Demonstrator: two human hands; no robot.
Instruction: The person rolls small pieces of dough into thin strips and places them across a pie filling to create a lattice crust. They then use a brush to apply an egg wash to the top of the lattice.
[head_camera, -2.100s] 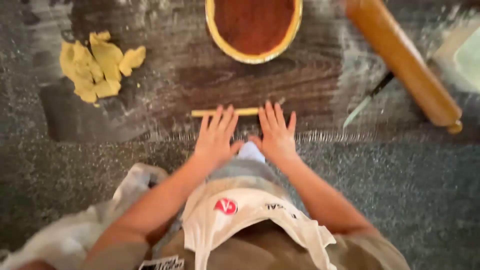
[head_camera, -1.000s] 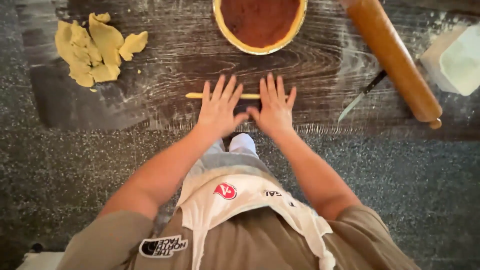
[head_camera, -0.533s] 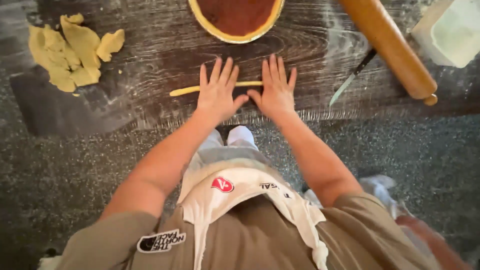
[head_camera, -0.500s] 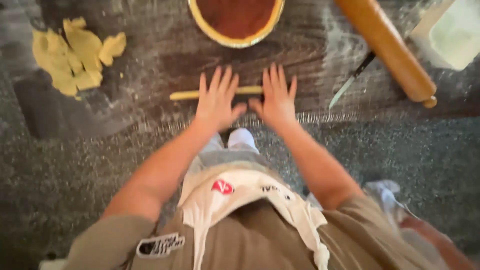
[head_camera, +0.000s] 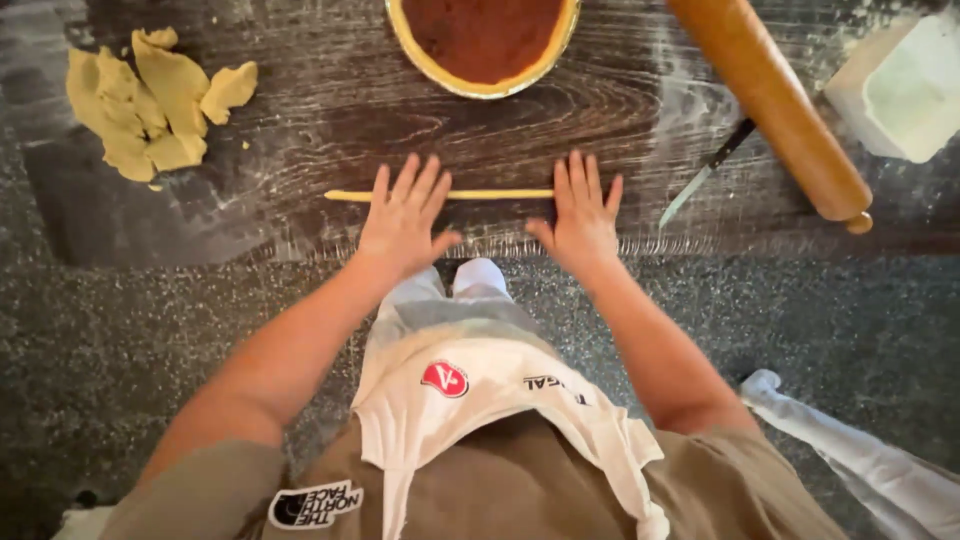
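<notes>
— What's on the counter (head_camera: 300, 215)?
— A dark, floured wooden one. Biggest thing is my rolling pin (head_camera: 770, 105), lying at a slant on the right. At the far edge sits the pie (head_camera: 485, 40), filled dark red-brown, and at the left a heap of dough scraps (head_camera: 150, 100).
— And by the pin?
— A pale tub (head_camera: 900, 85) beyond it, a knife (head_camera: 705, 175) just beside it.
— Your hands?
— Both flat, fingers spread, well apart from each other. My left hand (head_camera: 405, 220) and right hand (head_camera: 583, 215) press down on a thin dough rope (head_camera: 490, 194), which lies crosswise under my fingers.
</notes>
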